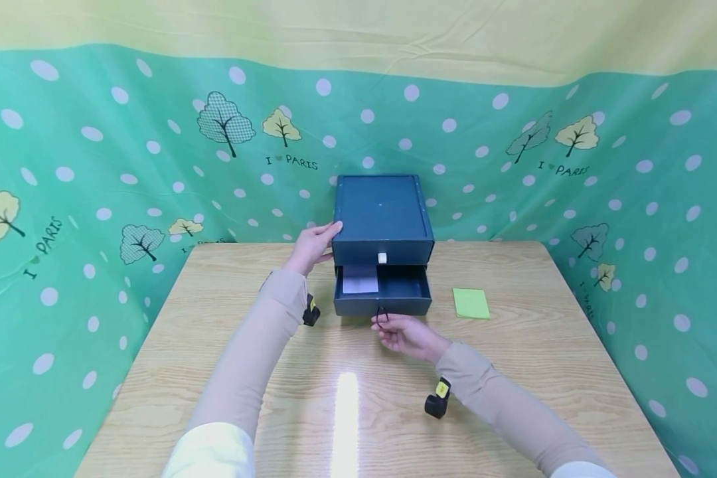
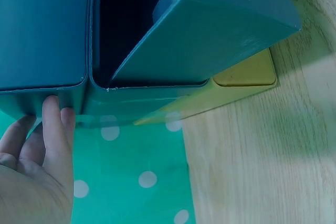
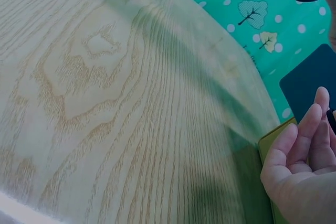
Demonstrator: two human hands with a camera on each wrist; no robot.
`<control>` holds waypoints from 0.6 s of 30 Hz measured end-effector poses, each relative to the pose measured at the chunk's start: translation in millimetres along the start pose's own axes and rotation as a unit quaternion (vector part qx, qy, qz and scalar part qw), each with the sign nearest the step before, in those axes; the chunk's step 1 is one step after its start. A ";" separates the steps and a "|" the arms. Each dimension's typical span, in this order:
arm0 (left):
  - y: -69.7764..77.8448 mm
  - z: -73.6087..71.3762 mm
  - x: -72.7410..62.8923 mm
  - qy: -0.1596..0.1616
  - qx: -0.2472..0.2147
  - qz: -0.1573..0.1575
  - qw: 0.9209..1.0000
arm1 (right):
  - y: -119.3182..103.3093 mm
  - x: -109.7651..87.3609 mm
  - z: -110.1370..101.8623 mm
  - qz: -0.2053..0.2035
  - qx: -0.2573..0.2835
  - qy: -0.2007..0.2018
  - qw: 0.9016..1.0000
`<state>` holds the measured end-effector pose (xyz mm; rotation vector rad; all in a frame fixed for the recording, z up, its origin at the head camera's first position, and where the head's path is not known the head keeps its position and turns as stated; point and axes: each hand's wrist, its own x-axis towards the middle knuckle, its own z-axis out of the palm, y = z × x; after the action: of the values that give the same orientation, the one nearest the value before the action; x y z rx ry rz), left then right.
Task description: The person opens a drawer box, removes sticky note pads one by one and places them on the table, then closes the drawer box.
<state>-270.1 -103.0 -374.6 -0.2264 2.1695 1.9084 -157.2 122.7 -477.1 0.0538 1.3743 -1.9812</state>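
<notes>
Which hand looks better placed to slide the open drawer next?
Probably the right hand: its fingers hold the dark loop at the front of the open drawer. The left hand touches the side of the blue cabinet, away from that loop.

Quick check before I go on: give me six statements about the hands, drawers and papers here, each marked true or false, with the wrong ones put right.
1. The left hand touches the drawer cabinet. True.
2. The top drawer, with the white knob, is shut. True.
3. The right hand holds the white knob. False: it holds the dark pull loop of the open drawer below.
4. The green sticky-note pad lies on the wooden table. True.
5. The open drawer holds nothing. False: a lavender paper lies in its left part.
6. The green sticky-note pad is left of the drawer cabinet. False: it is to the right.
</notes>
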 end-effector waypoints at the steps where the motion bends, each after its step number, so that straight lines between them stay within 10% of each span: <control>1: 0.1 -0.2 -0.1 0.000 0.000 0.000 1.000 | -0.2 -0.5 0.2 0.003 -0.001 -0.001 1.000; 18: -0.9 -0.2 1.3 0.005 0.002 -0.007 1.000 | 10.8 -4.0 -7.9 -0.012 -0.002 -0.039 0.999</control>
<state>-271.1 -103.2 -375.8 -0.2490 2.1715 1.9001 -150.8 129.4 -487.6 -0.0415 1.3344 -1.9804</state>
